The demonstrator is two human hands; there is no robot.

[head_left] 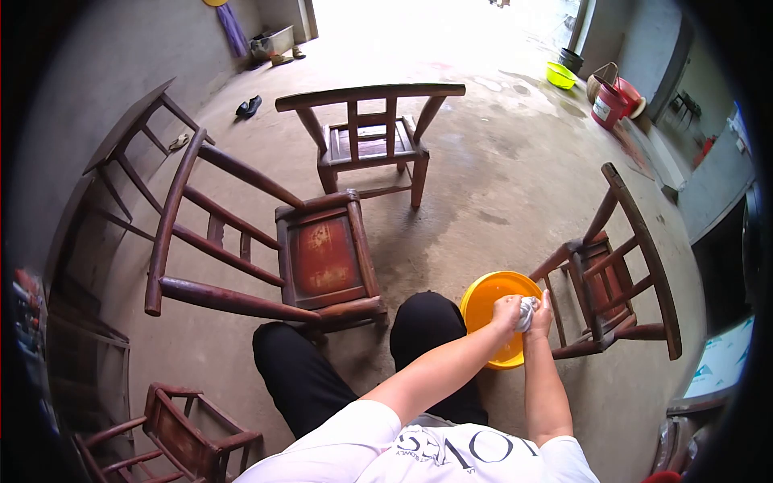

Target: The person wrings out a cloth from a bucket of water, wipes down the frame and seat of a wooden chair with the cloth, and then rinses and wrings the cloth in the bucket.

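left hand: clenched on the near end of a small white cloth, fist over the basin, forearm coming up from 6 o'clock across the lap.
right hand: clenched on the other end of the same cloth, thumb up, touching the left hand's knuckles; the two fists look set against each other, likely a wringing grip.
cloth: bunched between both fists, mostly hidden, only a pale wad shows; sits directly above the basin's 3 o'clock rim.
yellow basin: round plastic, on the concrete floor, just beside the person's knee at 9 o'clock and the right-side chair at 3 o'clock. Can't tell whether there is water in it.
person: seated or crouched, black trousers, white printed shirt at 6 o'clock of the view.
red-seat chair: dark wood, in front of the person's knees at about 11 o'clock from the basin.
far chair: upright at 12 o'clock, well apart.
right chair: tilted look at 3 o'clock, its leg near the basin.
left chairs: more at 7 to 9 o'clock, partly cut off.
buckets: red ones plus a green bowl at 1 o'clock, far off.
risk, spill: cloth hangs over the rim, not the centre, so drips could land on the floor or trousers.
risk, tip: basin is light and crowded by knee and chair leg; a nudge could slide or upset it.
risk, drop: the cloth is small, so it could slip out of a fist onto dirty concrete.
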